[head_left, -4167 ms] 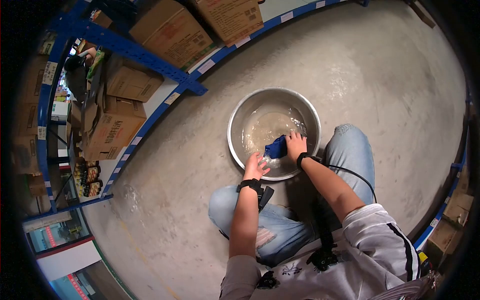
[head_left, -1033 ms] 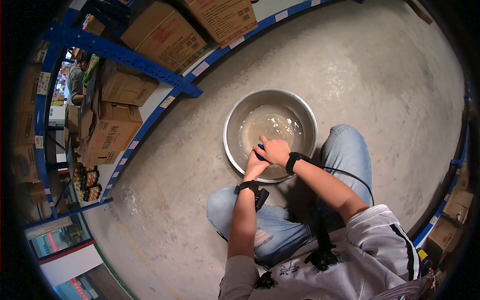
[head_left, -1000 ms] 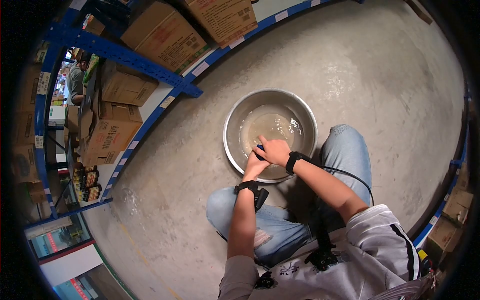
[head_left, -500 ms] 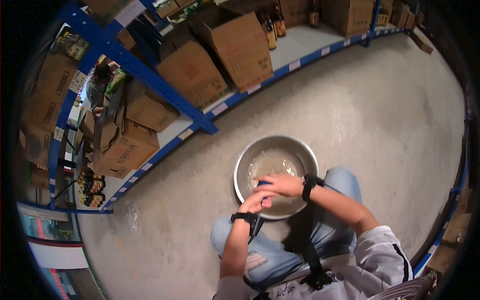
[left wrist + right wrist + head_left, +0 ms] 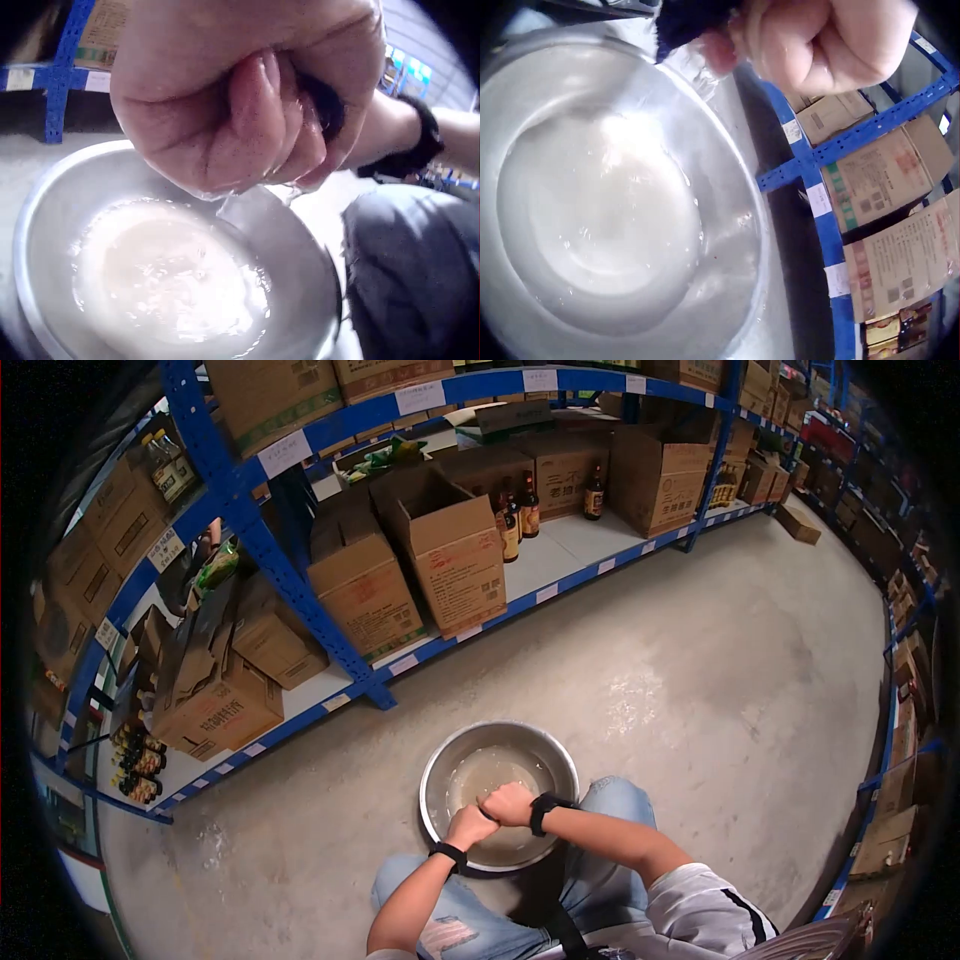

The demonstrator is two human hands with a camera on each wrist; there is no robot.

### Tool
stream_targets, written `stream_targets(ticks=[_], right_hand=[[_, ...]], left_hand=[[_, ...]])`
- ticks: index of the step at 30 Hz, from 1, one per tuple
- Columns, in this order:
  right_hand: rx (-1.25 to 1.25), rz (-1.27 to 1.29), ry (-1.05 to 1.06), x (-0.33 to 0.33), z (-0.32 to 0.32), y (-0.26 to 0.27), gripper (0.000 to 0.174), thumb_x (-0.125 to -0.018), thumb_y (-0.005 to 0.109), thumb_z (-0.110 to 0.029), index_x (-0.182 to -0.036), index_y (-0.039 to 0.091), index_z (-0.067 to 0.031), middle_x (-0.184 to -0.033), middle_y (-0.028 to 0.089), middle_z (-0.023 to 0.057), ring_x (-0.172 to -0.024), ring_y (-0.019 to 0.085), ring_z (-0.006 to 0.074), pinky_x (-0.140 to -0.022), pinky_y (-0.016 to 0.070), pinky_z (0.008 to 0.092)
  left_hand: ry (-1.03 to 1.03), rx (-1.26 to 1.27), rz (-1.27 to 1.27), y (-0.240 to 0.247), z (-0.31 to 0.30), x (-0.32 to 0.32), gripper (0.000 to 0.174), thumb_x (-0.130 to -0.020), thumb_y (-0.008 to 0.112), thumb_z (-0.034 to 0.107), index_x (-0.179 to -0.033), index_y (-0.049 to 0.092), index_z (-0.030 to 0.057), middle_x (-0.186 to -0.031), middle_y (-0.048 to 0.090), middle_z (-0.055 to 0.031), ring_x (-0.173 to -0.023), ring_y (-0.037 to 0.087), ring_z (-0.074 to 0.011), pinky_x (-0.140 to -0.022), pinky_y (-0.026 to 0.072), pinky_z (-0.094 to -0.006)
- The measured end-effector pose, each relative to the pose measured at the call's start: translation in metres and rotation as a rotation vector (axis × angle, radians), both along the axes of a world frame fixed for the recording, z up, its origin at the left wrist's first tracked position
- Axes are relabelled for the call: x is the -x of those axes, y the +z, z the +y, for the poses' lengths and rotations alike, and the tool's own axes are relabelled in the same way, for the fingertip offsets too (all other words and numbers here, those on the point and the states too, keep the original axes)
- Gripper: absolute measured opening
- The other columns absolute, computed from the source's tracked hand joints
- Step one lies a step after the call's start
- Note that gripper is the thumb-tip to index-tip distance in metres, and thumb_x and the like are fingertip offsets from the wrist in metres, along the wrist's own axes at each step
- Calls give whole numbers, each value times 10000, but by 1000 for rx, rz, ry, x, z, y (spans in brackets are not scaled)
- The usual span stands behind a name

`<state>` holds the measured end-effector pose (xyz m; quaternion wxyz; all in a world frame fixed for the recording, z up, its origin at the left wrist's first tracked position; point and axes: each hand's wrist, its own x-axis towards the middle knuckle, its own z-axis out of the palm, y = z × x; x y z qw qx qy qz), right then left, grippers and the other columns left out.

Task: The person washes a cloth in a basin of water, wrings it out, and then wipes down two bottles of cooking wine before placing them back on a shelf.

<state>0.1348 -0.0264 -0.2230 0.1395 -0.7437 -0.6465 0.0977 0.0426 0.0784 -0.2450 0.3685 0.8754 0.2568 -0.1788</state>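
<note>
Blue cloth [image 5: 694, 21] is clenched by left hand [image 5: 470, 825] and right hand [image 5: 508, 804] above the basin [image 5: 437, 758], near shelving [image 5: 292, 598].

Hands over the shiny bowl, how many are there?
2. The left hand and the right hand meet in fists above the metal bowl, squeezing a dark blue cloth. None seem hidden.

Even overhead light, pale sheen on concrete floor [image 5: 640, 700], fisheye bending and black corners in head view, white glare on basin [image 5: 735, 247] water, wrist views soft.
</note>
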Motion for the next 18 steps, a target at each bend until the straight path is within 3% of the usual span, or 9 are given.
stream_targets(ticks=[2, 3, 5, 8, 10, 12, 14, 17, 18], right_hand=[[23, 50, -20, 0, 5, -18, 147, -631, 582, -168, -733, 584, -63, -638, 600, 153, -609, 605, 321, -540, 486, 415], [107, 81, -25, 0, 7, -20, 130, -619, 586, -165, -704, 592, -67, -646, 603, 159, -622, 605, 328, -557, 487, 418], [221, 200, -73, 2, 13, -30, 115, -588, 599, -178, -628, 607, -70, -668, 607, 173, -658, 602, 343, -588, 486, 426], [318, 339, -119, 5, 11, -39, 172, -565, 614, -167, -682, 637, -44, -734, 615, 189, -708, 605, 342, -628, 489, 409], [273, 414, -137, 3, 10, -61, 180, -539, 604, -159, -655, 634, -25, -693, 603, 206, -681, 602, 345, -623, 480, 411], [318, 656, -124, 0, 7, -69, 147, -527, 585, -141, -606, 620, -22, -632, 589, 205, -630, 597, 343, -599, 473, 407], [266, 657, -159, 1, 2, -77, 125, -496, 562, -108, -571, 596, -13, -582, 580, 191, -565, 591, 318, -541, 464, 390], [370, 928, -193, 2, 1, -101, 84, -449, 544, -64, -514, 537, -11, -472, 516, 105, -435, 497, 212, -401, 387, 337], [368, 929, -201, 2, -1, -97, 84, -449, 544, -64, -514, 537, -11, -472, 516, 105, -435, 497, 212, -401, 387, 337]], left_hand=[[16, -157, 119, 5, -3, 1, 313, -587, 631, 283, -776, 642, 34, -789, 615, -206, -788, 611, -311, -673, 480, -381], [2, -216, 77, 8, -7, 3, 260, -602, 574, 246, -729, 653, 34, -786, 613, -207, -777, 603, -342, -712, 479, -398], [9, -277, 78, 12, -13, 6, 253, -609, 573, 245, -726, 656, 38, -784, 615, -203, -778, 605, -340, -713, 481, -399], [-48, -363, 72, 12, -14, 8, 229, -635, 565, 232, -738, 666, 54, -783, 623, -186, -783, 611, -334, -713, 487, -396], [-166, -437, 92, 16, -16, 7, 213, -653, 553, 217, -743, 667, 61, -779, 626, -180, -781, 613, -327, -702, 489, -392], [-218, -457, 65, 13, -15, 7, 205, -658, 550, 208, -748, 666, 64, -778, 627, -176, -775, 615, -323, -693, 490, -392], [-264, -474, 38, 8, -14, 6, 198, -663, 547, 199, -753, 665, 68, -776, 628, -172, -769, 617, -318, -684, 491, -392], [-355, -498, 52, 8, -13, 6, 179, -663, 545, 189, -745, 659, 78, -768, 630, -164, -752, 620, -313, -668, 491, -396], [-395, -508, 29, 3, -12, 8, 176, -657, 547, 188, -747, 655, 81, -751, 630, -157, -733, 622, -307, -654, 492, -395]])
